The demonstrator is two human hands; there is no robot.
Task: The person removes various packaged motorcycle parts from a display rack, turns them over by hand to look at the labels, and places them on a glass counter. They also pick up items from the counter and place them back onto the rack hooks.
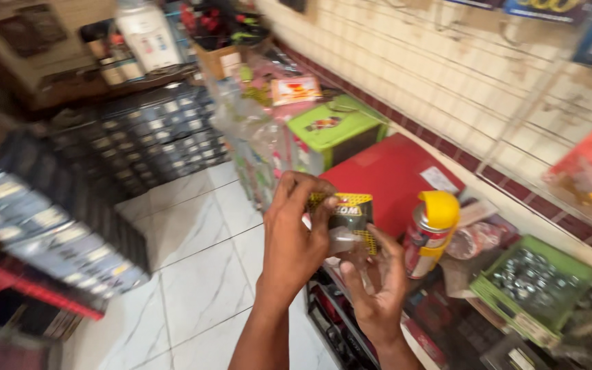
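My left hand [296, 236] grips the left side of a small yellow and grey blister pack [351, 216], fingers curled over its top edge. My right hand [377, 284] holds the same pack from below, palm up, with its clear plastic part against the fingers. Both hands are raised over the edge of a cluttered counter. A spray can with a yellow cap [432, 231] stands upright just right of my right hand.
A red box [392, 171] and a green box [334, 130] sit behind the hands along the tiled wall. A green tray of metal parts [532, 281] lies at the right. Dark drawer cabinets [152, 133] and shelves line the left. White tiled floor [186, 274] lies below.
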